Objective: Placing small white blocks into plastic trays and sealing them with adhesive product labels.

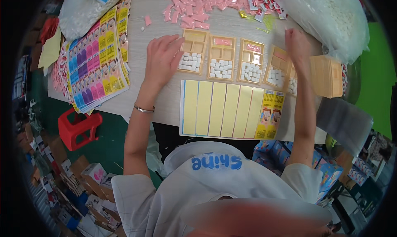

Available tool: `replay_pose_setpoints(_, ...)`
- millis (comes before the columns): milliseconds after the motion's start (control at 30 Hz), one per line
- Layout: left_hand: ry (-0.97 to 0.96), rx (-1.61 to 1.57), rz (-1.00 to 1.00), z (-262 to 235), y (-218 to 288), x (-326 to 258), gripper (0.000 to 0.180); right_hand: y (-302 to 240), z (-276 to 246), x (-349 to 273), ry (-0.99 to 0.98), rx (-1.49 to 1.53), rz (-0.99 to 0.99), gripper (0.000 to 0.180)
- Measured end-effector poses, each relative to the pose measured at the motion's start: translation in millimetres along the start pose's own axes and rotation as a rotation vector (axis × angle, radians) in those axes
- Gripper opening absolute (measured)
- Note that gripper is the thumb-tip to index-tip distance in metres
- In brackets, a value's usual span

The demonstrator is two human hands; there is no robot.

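My left hand (163, 57) is open, fingers loosely stretched at the left edge of the leftmost tan compartment tray (195, 38). My right hand (297, 45) is closed and a little blurred over the rightmost trays; whatever it may hold is hidden. Several such trays stand in a row, small white cubes (221, 69) filling their near compartments. Flat pink packets lie in the far compartments of the second tray (210, 51) and third tray (240, 59). Pink also shows in the fourth tray (271, 65). My right forearm partly covers the fifth tray (292, 91).
Loose pink packets (194, 5) and red-white sachets (262, 5) lie at the back. Clear bags of white pieces (331, 22) sit at both far corners. Printed sheets (97, 59) are stacked left, a yellow sheet (221, 109) lies in front, and nested trays (324, 76) stand right.
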State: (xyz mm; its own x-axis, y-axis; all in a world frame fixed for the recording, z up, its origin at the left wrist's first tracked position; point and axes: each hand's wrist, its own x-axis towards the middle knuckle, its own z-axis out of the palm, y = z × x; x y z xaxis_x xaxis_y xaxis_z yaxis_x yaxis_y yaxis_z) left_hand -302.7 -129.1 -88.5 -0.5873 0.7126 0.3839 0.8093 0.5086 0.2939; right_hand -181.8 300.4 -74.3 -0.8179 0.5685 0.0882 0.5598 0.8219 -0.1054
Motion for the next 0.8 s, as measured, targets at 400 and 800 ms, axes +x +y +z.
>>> replay_pose_setpoints(400, -0.065, -0.047, -0.146, 22, 34, -30, 0.044, -210, 29, -69, 0.16, 0.251, -0.783, 0.01)
replay_pose_setpoints(800, -0.202, 0.279, -0.229, 11, -9, -26, 0.051, -76, 27, 60, -0.014, 0.046, 0.02, 0.038)
